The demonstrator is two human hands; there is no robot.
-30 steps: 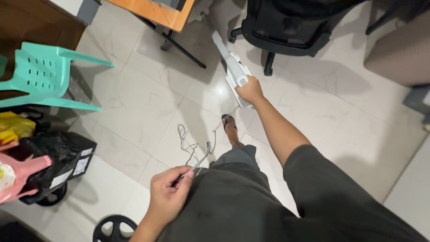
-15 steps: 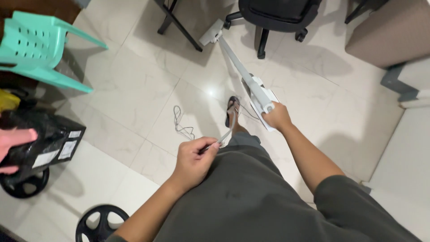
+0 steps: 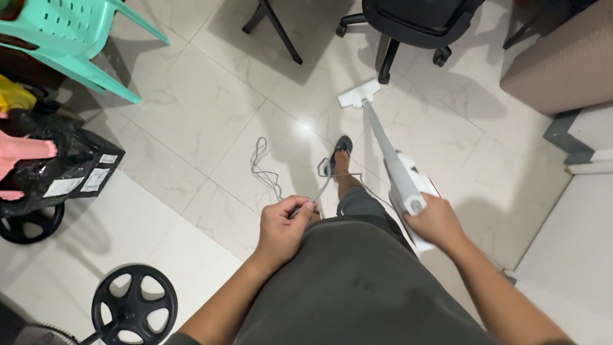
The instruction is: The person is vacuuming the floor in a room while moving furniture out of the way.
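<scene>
Head view: vacuuming tile floor (image 3: 211,108), right hand (image 3: 433,222) gripping stick vacuum (image 3: 399,174), left hand (image 3: 281,225) fingers pinching grey cord (image 3: 268,176) clear.

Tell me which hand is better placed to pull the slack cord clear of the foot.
Left. The left hand already pinches the grey cord, whose loops lie on the floor tiles beside the sandalled foot. The right hand is occupied gripping the white stick vacuum.
</scene>
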